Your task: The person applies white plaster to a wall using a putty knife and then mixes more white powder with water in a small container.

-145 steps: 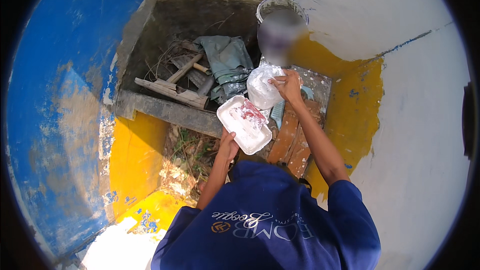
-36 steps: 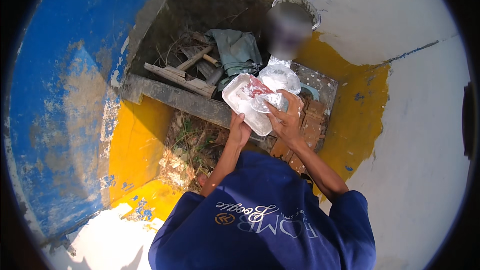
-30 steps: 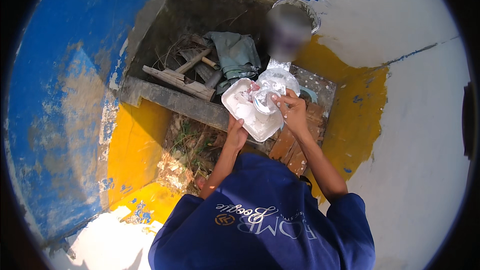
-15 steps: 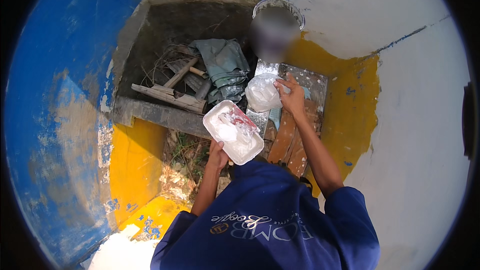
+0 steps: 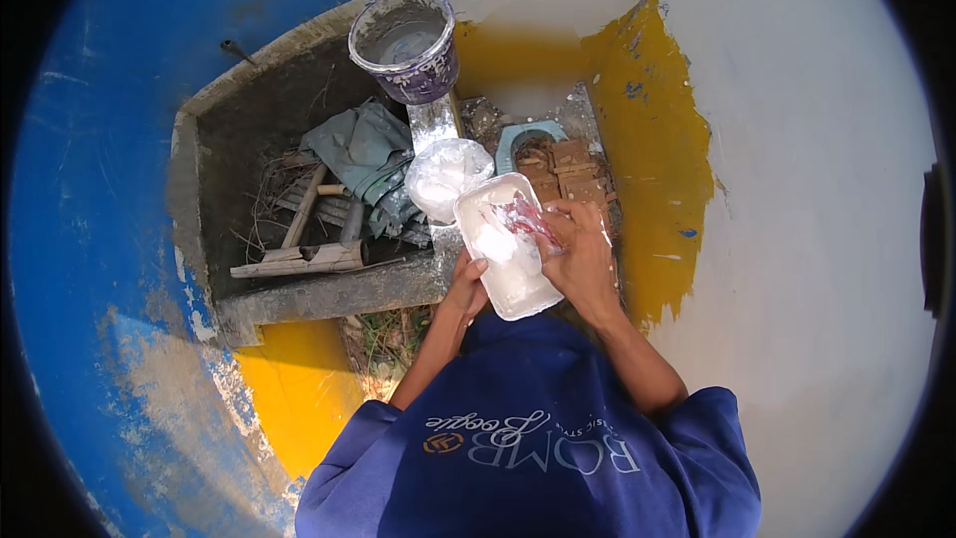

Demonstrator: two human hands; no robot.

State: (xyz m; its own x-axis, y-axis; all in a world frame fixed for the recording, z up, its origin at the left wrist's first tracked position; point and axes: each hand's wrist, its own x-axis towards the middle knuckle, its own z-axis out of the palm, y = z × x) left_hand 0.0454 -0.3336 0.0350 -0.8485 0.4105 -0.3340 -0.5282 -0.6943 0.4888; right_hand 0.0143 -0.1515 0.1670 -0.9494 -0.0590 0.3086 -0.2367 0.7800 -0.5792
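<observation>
My left hand grips the near left edge of a shallow white tray, its thumb over the rim. White powder and paste lie in the tray. At the tray's right side, my right hand has its fingers closed on a red putty scraper smeared with white. The scraper's blade lies inside the tray; its grip is mostly hidden by my fingers. Just beyond the tray, an open clear plastic bag of white powder rests on a ledge, close to the tray's far left corner.
A purple paint-stained bucket stands on the white-spattered ledge behind the bag. To the left, a concrete basin holds bamboo pieces and a green-grey sheet. A light-blue squat toilet and broken bricks lie right.
My right hand has left the plastic bag, moved to the tray and taken hold of the red putty scraper. The bag now rests on the ledge. My view has turned to the right.
</observation>
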